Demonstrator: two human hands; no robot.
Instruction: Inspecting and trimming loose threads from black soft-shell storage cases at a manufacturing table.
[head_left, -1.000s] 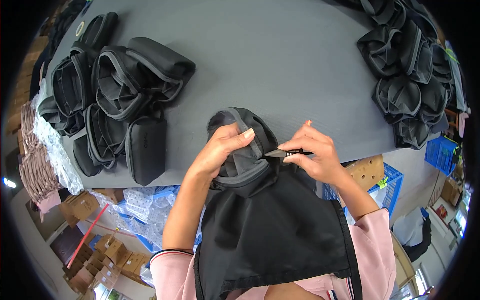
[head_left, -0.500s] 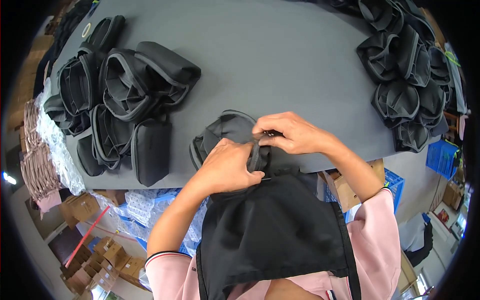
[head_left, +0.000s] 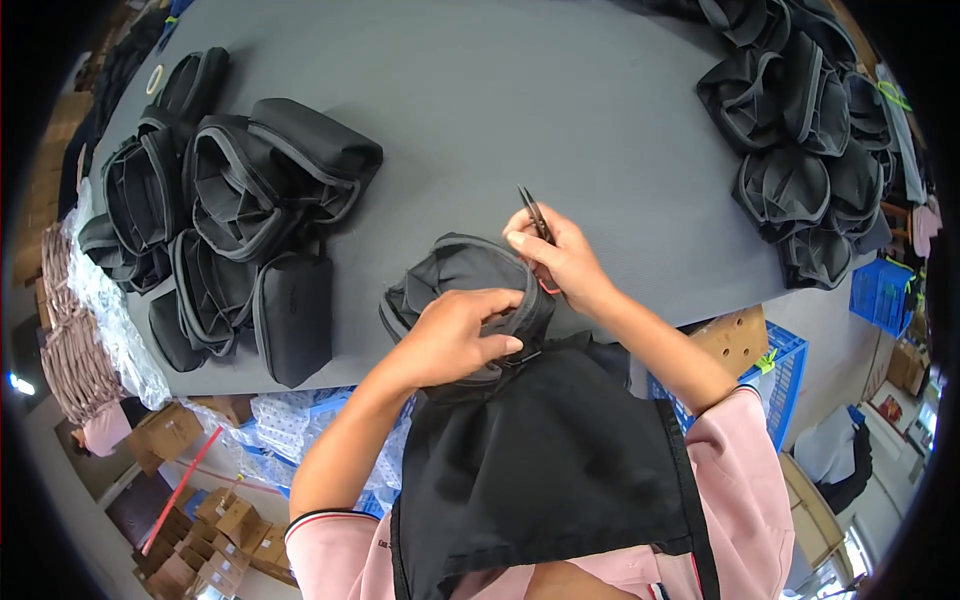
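A black fabric pouch (head_left: 455,268) with grey-bound edges lies unzipped in front of me at the table's near edge. My left hand (head_left: 455,335) is closed on the pouch's near rim, thumb outside and fingers reaching over the edge. Just beyond the pouch's right side, my right hand (head_left: 560,255) grips dark thread snips (head_left: 537,213), their two thin points up and slightly apart. A bit of red cord shows below that palm. The pouch's lower part is hidden by my left hand and the black apron (head_left: 550,450).
Several similar black pouches (head_left: 235,190) are heaped at the left of the grey table (head_left: 480,120). Another heap of open pouches (head_left: 785,190) lies along the right edge. Below the table stand blue crates (head_left: 790,375) and cardboard boxes (head_left: 235,525).
My right hand has drawn back from the pouch's rim, and the snips in it now point up and away. My left hand stays on the pouch, its fingers shifted over the edge.
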